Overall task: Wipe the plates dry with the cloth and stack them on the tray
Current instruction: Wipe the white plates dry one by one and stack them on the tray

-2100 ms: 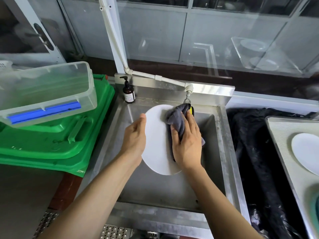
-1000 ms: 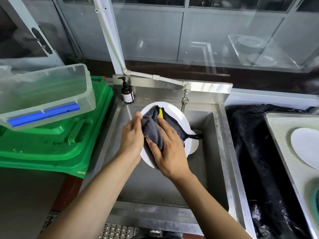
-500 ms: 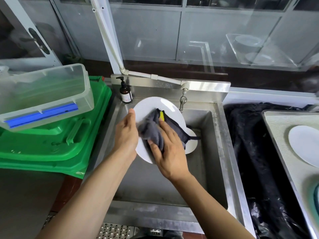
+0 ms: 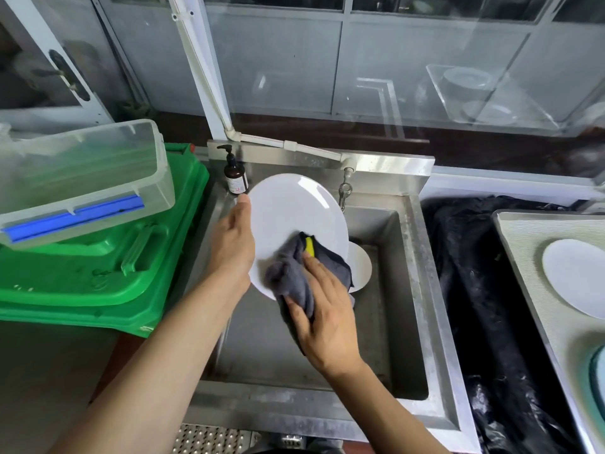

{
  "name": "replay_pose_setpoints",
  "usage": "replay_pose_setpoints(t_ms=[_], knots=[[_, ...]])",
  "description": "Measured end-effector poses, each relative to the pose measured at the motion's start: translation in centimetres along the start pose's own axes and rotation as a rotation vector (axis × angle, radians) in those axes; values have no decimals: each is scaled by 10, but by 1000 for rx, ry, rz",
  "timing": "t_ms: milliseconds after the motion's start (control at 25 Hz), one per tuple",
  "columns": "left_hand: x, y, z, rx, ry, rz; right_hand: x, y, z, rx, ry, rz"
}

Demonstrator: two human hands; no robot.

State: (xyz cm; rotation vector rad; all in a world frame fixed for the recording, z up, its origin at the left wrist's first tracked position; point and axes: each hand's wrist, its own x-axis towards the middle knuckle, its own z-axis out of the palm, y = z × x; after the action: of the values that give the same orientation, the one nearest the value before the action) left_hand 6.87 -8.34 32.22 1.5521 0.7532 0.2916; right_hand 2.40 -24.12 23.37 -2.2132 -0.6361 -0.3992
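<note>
The right hand point(image 4: 322, 319) pressed the grey cloth point(image 4: 294, 273) flat-fingered against the plate point(image 4: 291, 221), tilted over the sink point(image 4: 422, 290) in the left hand point(image 4: 234, 249)'s grip at its rim. Wiping seemed under way; next, carry it to the tray point(image 4: 523, 257) rightward.

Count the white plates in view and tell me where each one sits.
3. One plate is held tilted over the sink; a second lies in the basin, partly hidden behind it; a third rests on the tray at right. More may be hidden.
</note>
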Motion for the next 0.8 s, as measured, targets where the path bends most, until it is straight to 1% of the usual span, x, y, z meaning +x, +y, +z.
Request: replay_pose_setpoints(t_ms=[80,160,200,280,360,440,560,680,800], knots=[[-3,4,0,5,-15,-14,1,14,-3,-13,78,147],[-8,4,0,11,-49,-31,11,25,-2,38,124,308],[-10,3,2,7,-73,-36,18,30,-2,63,141,360],[-11,2,4,-13,-97,-6,36,37,-6,95,180,404],[-9,2,7,-36,-108,19,56,38,-10,108,190,378],[-10,1,10,-22,-114,59,76,29,-11,136,163,308],[-15,-2,14,28,-87,102,93,10,-7,174,111,128],[-6,8,14,-21,-73,41,74,-4,1,228,40,-10],[6,13,8,13,-60,49,42,-8,4,211,-52,-82]])
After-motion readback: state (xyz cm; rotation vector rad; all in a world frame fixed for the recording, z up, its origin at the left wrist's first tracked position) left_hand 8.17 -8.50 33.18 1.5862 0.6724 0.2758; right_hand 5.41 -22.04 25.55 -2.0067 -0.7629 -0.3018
